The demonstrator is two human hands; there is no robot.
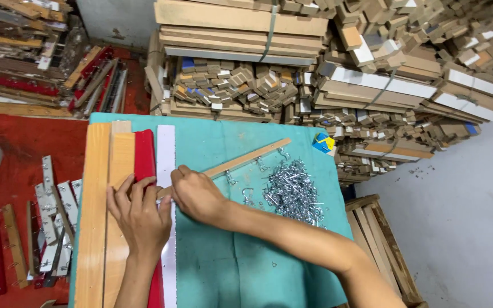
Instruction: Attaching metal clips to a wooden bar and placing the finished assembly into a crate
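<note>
Pressing both hands onto wooden strips laid on a teal-covered tabletop (246, 268).

Nearest, the left hand (141, 217) lies flat with its fingers (122, 191) spread and released, resting on a pale wood strip (120, 171), a red strip (144, 154) and a white strip (166, 154) that lie side by side along the tabletop's left edge. Just beside it, the right hand (196, 195) has its fingers curled down onto the near end of a thin wooden slat (241, 161) that runs diagonally away to the right; whether they pinch it or only press it, I cannot tell. Small metal hooks hang along that slat, and a heap of loose metal hooks (293, 191) lies just right of it. Farther off, stacked bundles of wood pieces (372, 85) fill the background.
</note>
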